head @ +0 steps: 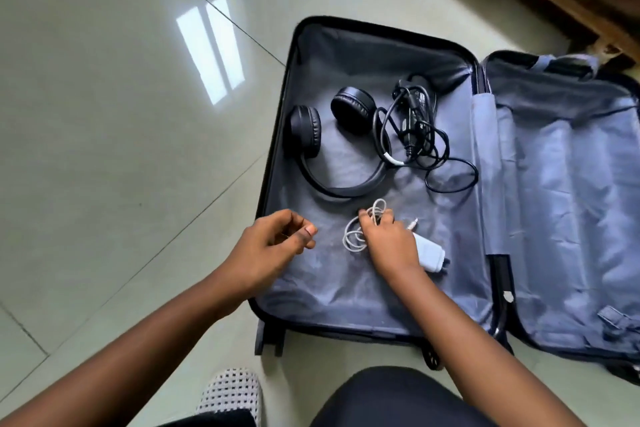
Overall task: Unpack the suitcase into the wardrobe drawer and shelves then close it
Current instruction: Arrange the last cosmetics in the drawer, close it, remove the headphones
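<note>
The suitcase [346,45] lies open on the tiled floor [104,114]. At its 12 o'clock sit black headphones [329,135] and a black adapter [417,104]; its label is too blurred to read. The right hand [388,239] pinches a white charger cable [356,232] at 6 o'clock. The left hand [273,246] hovers loosely curled, holding nothing.

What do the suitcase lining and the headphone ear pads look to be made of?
The suitcase lining looks like thin grey woven fabric, since it creases and has a faint sheen. The headphone ear pads look like black faux leather, matte and finely wrinkled, though it could be real leather.
</note>
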